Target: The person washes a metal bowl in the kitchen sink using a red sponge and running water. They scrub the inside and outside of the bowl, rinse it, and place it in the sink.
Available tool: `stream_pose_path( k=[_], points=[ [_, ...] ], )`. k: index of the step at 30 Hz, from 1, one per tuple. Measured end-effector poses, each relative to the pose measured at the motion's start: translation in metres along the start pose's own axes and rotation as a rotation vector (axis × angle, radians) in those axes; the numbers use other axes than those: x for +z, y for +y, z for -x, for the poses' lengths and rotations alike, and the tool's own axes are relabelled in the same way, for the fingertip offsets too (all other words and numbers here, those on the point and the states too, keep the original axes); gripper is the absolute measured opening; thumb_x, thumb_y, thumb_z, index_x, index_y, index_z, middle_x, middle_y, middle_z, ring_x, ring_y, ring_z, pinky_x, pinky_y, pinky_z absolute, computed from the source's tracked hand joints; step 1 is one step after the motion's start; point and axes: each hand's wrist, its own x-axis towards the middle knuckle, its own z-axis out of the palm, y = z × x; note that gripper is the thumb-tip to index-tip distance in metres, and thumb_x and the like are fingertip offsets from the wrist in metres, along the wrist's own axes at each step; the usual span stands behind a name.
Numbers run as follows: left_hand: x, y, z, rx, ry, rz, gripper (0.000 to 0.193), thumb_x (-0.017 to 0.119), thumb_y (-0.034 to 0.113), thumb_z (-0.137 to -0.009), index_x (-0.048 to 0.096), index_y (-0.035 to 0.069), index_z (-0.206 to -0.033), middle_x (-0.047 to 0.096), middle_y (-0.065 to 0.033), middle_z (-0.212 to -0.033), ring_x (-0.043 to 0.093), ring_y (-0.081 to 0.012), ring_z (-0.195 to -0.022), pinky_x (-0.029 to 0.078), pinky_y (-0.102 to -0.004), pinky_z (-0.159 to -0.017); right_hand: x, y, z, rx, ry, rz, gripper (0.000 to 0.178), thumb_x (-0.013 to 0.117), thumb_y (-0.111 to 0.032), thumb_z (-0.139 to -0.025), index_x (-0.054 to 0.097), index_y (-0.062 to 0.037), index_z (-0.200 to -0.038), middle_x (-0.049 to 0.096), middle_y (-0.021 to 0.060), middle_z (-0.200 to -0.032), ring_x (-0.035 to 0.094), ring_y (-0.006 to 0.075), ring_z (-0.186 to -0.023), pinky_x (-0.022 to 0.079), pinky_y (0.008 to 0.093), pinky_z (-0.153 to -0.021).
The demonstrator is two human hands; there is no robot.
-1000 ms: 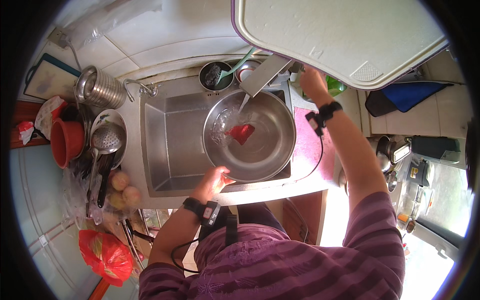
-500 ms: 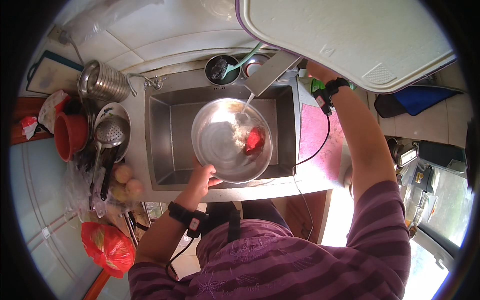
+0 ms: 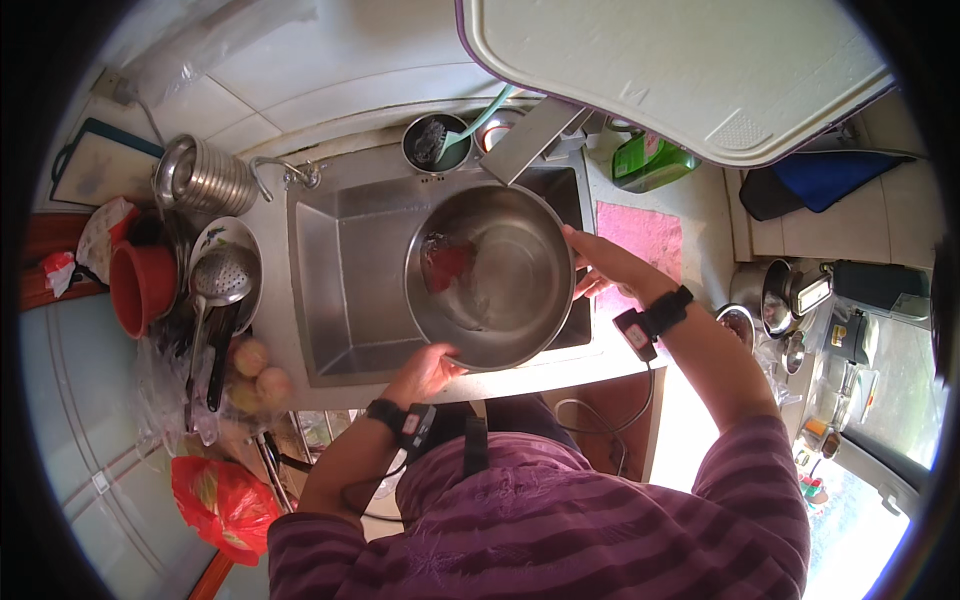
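Note:
A round steel basin (image 3: 520, 335) is over the right part of the sink (image 3: 350, 270), seemingly tilted down to the left. My left hand (image 3: 425, 372) is closed on its near rim. At its right side my right hand (image 3: 603, 266) grips the rim, the thumb up near the edge and the other fingers lower against the outside. Inside the basin, toward its left wall, a soft-looking red thing (image 3: 449, 266) lies in some clear water; its kind I cannot make out. A flat grey metal piece (image 3: 535, 138) juts out above the basin's far edge.
Behind the sink stand a small tap (image 3: 300, 172) and a dark bowl (image 3: 437, 142) with a green-handled scrubber. A green bottle (image 3: 650, 162) stands far right, near a pink cloth (image 3: 640, 243). A large white board (image 3: 670, 70) overhangs there. Left are a skimmer (image 3: 222, 276) and red pot (image 3: 140, 288).
My right hand has come from the green bottle to the basin's right rim. The water stream has stopped. The basin has shifted right, and the red thing now lies at its left side.

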Motion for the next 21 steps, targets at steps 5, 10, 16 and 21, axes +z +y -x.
stream_pose_path(
  k=[5,10,16,21],
  points=[
    [0.009,0.015,-0.009,0.231,0.032,-0.124,0.018,0.052,0.013,-0.089,0.056,0.003,-0.103,0.062,-0.0085,-0.103,0.059,-0.0206,-0.097,0.046,-0.0393,-0.090,0.025,0.010,-0.003,-0.438,0.234,0.341,0.048,0.060,-0.016,-0.082,0.043,-0.0044,-0.126,0.061,0.0089,-0.093,0.058,0.0153,-0.073,0.048,0.0250,-0.058],
    [0.037,0.053,0.030,0.253,0.089,-0.198,0.031,0.053,0.012,-0.086,0.050,0.002,-0.116,0.058,-0.0105,-0.114,0.057,-0.0236,-0.105,0.046,-0.0463,-0.091,0.013,0.030,-0.058,-0.397,0.236,0.230,0.048,0.059,-0.009,-0.079,0.043,-0.0028,-0.125,0.058,0.0120,-0.099,0.057,0.0227,-0.089,0.048,0.0321,-0.081],
    [0.031,0.057,0.052,0.296,0.287,-0.261,0.029,0.047,0.002,-0.080,0.050,-0.008,-0.107,0.058,-0.0175,-0.108,0.059,-0.0305,-0.099,0.050,-0.0489,-0.088,0.060,0.022,-0.102,-0.646,0.516,1.132,0.050,0.063,-0.017,-0.075,0.046,-0.0069,-0.122,0.049,0.0165,-0.114,0.047,0.0370,-0.109,0.045,0.0442,-0.090],
    [0.048,0.049,0.062,0.292,0.355,-0.221,0.027,0.047,0.001,-0.079,0.050,-0.010,-0.104,0.058,-0.0185,-0.103,0.060,-0.0309,-0.096,0.051,-0.0500,-0.086,0.117,0.057,-0.132,-0.866,0.361,1.334,0.045,0.060,-0.017,-0.079,0.052,-0.0187,-0.123,0.048,0.0106,-0.125,0.050,0.0330,-0.110,0.052,0.0409,-0.082]
  ],
)
